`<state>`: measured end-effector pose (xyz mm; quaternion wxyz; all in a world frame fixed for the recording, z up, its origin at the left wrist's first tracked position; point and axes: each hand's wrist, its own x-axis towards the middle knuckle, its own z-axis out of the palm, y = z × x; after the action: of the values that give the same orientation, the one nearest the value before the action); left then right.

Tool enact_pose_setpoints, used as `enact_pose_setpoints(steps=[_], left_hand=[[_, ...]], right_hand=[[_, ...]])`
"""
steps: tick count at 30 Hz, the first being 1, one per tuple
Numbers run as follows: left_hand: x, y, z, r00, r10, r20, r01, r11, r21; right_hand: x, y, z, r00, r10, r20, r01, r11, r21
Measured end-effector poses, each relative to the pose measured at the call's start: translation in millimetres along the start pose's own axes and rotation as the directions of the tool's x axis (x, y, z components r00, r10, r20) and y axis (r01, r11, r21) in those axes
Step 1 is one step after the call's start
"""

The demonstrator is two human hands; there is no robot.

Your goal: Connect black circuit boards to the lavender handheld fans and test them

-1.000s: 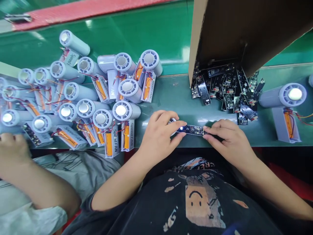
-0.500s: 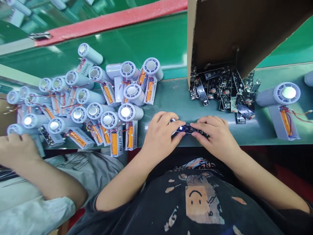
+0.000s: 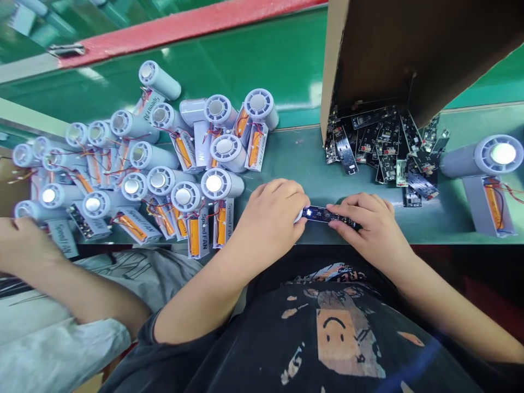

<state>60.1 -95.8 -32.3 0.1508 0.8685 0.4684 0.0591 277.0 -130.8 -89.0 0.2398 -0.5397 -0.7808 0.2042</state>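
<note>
Low over the front of the green bench, a narrow black circuit board (image 3: pixel 321 214) lies level between my hands, a bright white light glowing near its left end. My right hand (image 3: pixel 366 221) pinches the board's right part between thumb and fingers. At the lit end, my left hand (image 3: pixel 276 218) is closed on a small white piece (image 3: pixel 299 215), mostly hidden by the fingers. Behind my right hand lies a heap of similar black boards (image 3: pixel 380 147).
Several pale fan units (image 3: pixel 223 183) with orange batteries crowd the left. Another fan unit (image 3: pixel 487 164) stands at the right. A cardboard box (image 3: pixel 333 60) leans over the heap. Another person's hand (image 3: pixel 27 248) is at the far left.
The view has shifted slightly. The fingers of my left hand have drawn together and moved off the board's top, so more of the board around the light shows. My right hand keeps its pinch.
</note>
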Motion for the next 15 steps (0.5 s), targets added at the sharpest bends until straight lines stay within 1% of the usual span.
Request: enact_pose_setpoints(steps=[4,6,8,10,11,12,13,14,15], left_hand=[[8.2,-3.6,-1.9,0.998,0.004,0.060,-0.001,0.998,-0.057],[8.8,-6.2,0.5,0.997,0.024,0.075,-0.016,0.994,-0.105],[5.2,-6.7,4.9,0.997,0.058,0.048,-0.051,0.990,-0.129],[-2.8,-5.2,10.8,0.995,0.092,-0.028,-0.095,0.989,-0.116],[-8.1,-4.7,14.1,0.988,0.116,-0.103,-0.127,0.986,-0.110],[-13.8,-5.0,17.6,0.976,0.097,-0.197,-0.122,0.985,-0.123],[-19.4,-6.5,21.0,0.949,0.070,-0.306,-0.127,0.977,-0.169],[-24.7,-9.1,24.3,0.914,0.042,-0.404,-0.138,0.968,-0.210],[-29.4,-12.7,27.3,0.884,0.004,-0.468,-0.135,0.960,-0.246]], right_hand=[[3.5,-2.7,-1.6,1.000,-0.014,0.006,0.014,1.000,-0.011],[8.2,-8.2,-1.6,0.999,-0.041,0.023,0.043,0.996,-0.082],[13.1,-16.0,-0.3,0.994,-0.069,0.086,0.085,0.977,-0.194],[16.3,-22.5,1.5,0.980,-0.079,0.180,0.128,0.950,-0.283],[16.7,-23.8,2.2,0.974,-0.076,0.214,0.140,0.943,-0.302],[15.9,-23.1,2.2,0.968,-0.093,0.231,0.162,0.940,-0.300],[13.7,-20.4,1.0,0.969,-0.106,0.224,0.170,0.942,-0.291],[9.5,-15.9,-1.9,0.976,-0.110,0.189,0.159,0.950,-0.270],[3.2,-10.1,-7.0,0.987,-0.113,0.118,0.138,0.961,-0.238]])
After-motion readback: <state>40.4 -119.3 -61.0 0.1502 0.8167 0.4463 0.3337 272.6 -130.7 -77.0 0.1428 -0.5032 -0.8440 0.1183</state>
